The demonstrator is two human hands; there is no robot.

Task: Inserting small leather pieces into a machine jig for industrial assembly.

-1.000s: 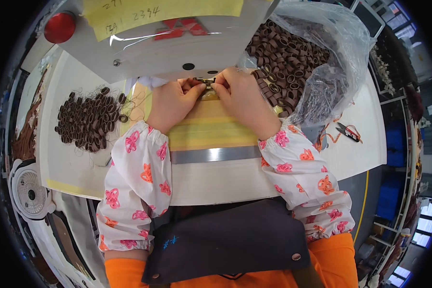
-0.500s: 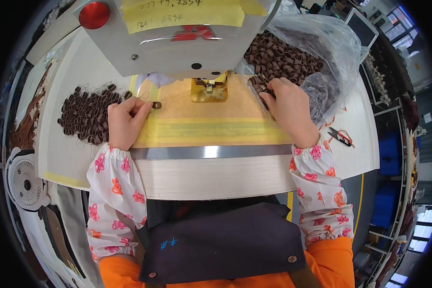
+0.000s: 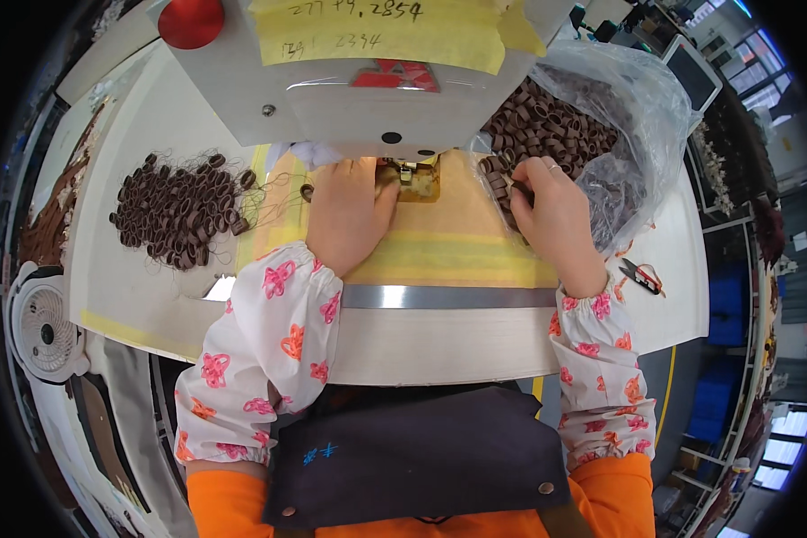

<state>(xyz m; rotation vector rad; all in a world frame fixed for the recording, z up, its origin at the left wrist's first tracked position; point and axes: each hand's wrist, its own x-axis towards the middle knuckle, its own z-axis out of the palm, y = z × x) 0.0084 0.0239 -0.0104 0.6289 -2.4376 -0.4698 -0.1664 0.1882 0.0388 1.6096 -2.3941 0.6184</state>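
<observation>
My left hand (image 3: 345, 215) is at the sewing machine (image 3: 359, 112), just left of the presser foot (image 3: 407, 172). Its thumb points toward the needle plate (image 3: 426, 186), while the fingertips are hidden, so what they hold does not show. A small brown loop (image 3: 308, 192) lies against that hand's left side, with loose threads near it. At the mouth of a clear plastic bag (image 3: 632, 202), my right hand (image 3: 560, 220) pinches a dark brown loop (image 3: 523, 191). The bag is full of brown loops (image 3: 560, 125).
To the left is a heap of brown loops (image 3: 175, 211) trailing thread ends. Thread snips (image 3: 641, 276) lie on the table (image 3: 448, 336) at the right, near the bag. A white fan (image 3: 47, 334) stands beyond the table's left edge.
My left hand has moved right, from beside the left heap to the presser foot. My right hand has drawn slightly back from the loops, with one now between its fingers.
</observation>
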